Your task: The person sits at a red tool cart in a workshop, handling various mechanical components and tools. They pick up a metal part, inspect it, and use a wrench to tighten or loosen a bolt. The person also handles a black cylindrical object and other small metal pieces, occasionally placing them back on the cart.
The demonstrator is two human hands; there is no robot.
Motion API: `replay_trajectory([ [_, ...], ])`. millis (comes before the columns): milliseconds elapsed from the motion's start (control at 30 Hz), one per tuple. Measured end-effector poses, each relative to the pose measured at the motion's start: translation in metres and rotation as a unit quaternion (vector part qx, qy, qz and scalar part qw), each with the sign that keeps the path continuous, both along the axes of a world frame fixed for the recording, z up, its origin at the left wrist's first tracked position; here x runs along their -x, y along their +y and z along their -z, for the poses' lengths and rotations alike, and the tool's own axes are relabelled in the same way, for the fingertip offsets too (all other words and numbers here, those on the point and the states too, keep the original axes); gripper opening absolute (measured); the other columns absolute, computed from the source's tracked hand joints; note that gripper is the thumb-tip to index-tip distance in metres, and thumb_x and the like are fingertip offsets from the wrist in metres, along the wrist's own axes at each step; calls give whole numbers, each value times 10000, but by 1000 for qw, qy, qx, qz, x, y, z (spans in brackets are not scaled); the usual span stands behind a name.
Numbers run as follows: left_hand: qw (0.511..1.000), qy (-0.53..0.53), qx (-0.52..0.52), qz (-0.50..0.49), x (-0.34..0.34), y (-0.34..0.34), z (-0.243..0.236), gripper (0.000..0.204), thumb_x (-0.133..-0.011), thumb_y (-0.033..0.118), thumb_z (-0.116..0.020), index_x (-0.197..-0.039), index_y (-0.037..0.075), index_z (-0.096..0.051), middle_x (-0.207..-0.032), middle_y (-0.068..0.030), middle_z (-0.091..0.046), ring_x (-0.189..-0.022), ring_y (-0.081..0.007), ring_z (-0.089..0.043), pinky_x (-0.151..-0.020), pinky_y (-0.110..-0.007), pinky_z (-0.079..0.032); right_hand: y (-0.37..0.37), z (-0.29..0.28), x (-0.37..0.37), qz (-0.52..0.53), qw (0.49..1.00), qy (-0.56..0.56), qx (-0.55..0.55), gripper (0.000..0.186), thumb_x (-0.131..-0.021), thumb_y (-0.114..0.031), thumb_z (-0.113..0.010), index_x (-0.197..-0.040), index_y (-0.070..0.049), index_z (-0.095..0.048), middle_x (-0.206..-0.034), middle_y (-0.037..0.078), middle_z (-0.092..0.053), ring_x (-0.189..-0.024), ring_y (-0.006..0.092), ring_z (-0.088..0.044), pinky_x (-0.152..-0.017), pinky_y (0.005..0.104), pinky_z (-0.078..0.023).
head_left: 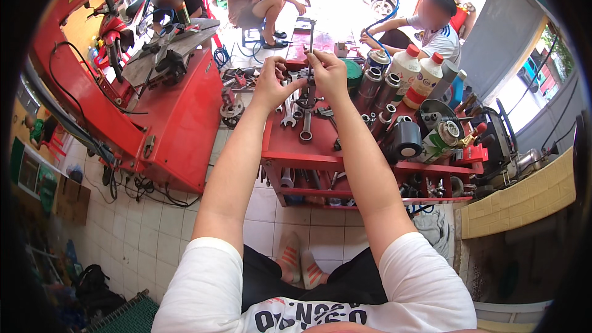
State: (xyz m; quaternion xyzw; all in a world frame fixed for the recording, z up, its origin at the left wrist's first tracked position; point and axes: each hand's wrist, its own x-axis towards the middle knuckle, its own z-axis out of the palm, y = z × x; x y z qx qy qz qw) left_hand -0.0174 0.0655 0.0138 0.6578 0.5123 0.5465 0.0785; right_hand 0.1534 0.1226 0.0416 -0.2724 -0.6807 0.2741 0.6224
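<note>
Over the red tool cart [308,159], my right hand [328,74] pinches a long, thin, upright metal tool [312,37] with a crosswise upper end. Its exact kind is unclear. My left hand [277,84] is beside it with curled fingers, its thumb reaching to the tool's lower part; what its fingers hold is hidden. Below my hands, a combination wrench [306,131] lies on the cart top. An open-end wrench [288,115] is to its left, below my left hand.
Sockets [387,114], spray cans [378,60] and red-capped bottles [427,80] crowd the cart's right side. A red motorcycle lift [179,126] stands at left. Three people sit ahead, the nearest a person in a cap [435,31]. A blue hose [394,0] hangs near that person.
</note>
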Motion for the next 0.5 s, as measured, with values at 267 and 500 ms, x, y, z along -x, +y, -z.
replay_trajectory([
  [267,994,-68,-51,-70,17,16,8,342,-880,115,-707,-1177,39,-556,-1040,-112,-620,-785,-200,-594,-758,-361,-524,-6,-4,5,20,1000,-21,-12,157,-958,-177,-739,-1002,-43,-808,-811,95,-725,-764,199,-610,-735,340,-490],
  [500,1000,22,-8,-14,0,3,1,678,-804,409,-911,-1227,55,-518,-1066,-73,-574,-883,-179,-537,-823,-340,-514,3,2,-1,8,1000,-5,-7,153,-960,-177,-737,-988,-44,-807,-812,91,-729,-758,197,-603,-733,344,-489],
])
